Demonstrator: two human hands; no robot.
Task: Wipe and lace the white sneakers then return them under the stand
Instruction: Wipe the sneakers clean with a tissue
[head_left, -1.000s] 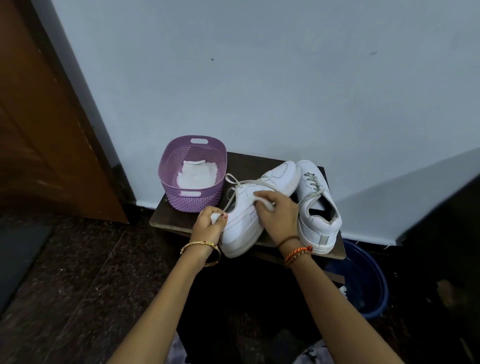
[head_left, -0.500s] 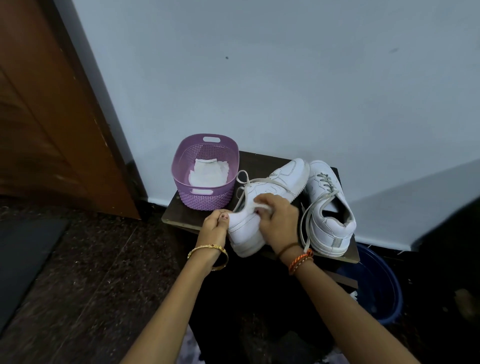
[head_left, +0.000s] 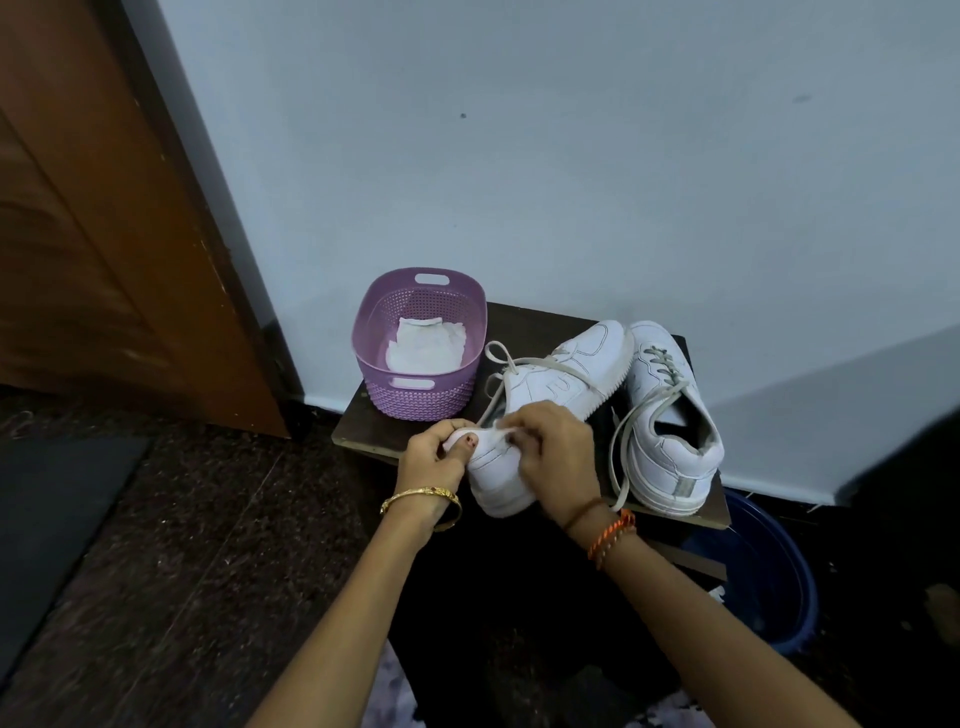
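Head view: left hand (head_left: 434, 454) grips heel of tilted sneaker (head_left: 545, 400) on stand (head_left: 363, 431), thumb curled over collar. Right hand (head_left: 558, 454) pinches white wipe (head_left: 501, 433) against shoe's side. Shoe's long axis runs near-left to far-right, toe toward wall. Second sneaker (head_left: 667, 421) just right, upright, heel near, laces loose. Purple basket (head_left: 421, 397) far left holds white cloths (head_left: 426, 345).

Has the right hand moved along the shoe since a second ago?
Yes. The right hand slid along the tilted white sneaker toward its heel, away from the purple plastic basket.
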